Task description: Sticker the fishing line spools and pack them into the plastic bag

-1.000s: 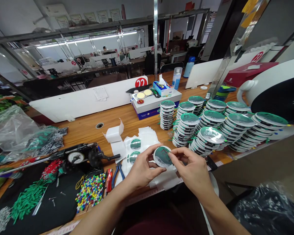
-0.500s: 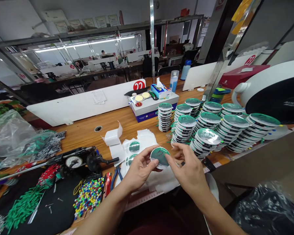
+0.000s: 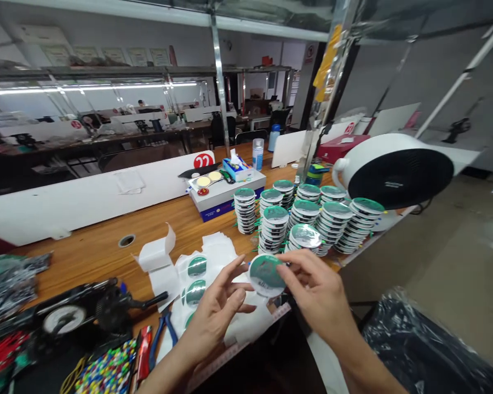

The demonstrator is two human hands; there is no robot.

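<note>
My right hand (image 3: 318,293) pinches a flat round spool (image 3: 267,275) by its right edge, thumb on the face. The spool's face carries a green and white label and tilts toward me. To its left, my left hand (image 3: 219,309) has its fingers spread and holds nothing; its fingertips are close to the spool's left edge. White backing paper (image 3: 219,249) lies below and behind the hands. On it are several round green labels (image 3: 197,266), partly covered by my left hand. Just beyond my right hand stand several stacks of similar spools (image 3: 275,230) with green tops.
Blue-handled pliers (image 3: 163,334), a black hand-cranked device (image 3: 102,309) and many coloured beads (image 3: 109,369) lie at the left. A box (image 3: 225,200) with tissues (image 3: 238,167) on it stands behind. A white and black fan-like device (image 3: 398,169) is at the right.
My left hand has let go of the spool and opened, moving off to its left. My right hand now holds the spool alone. The view has turned to the right.
</note>
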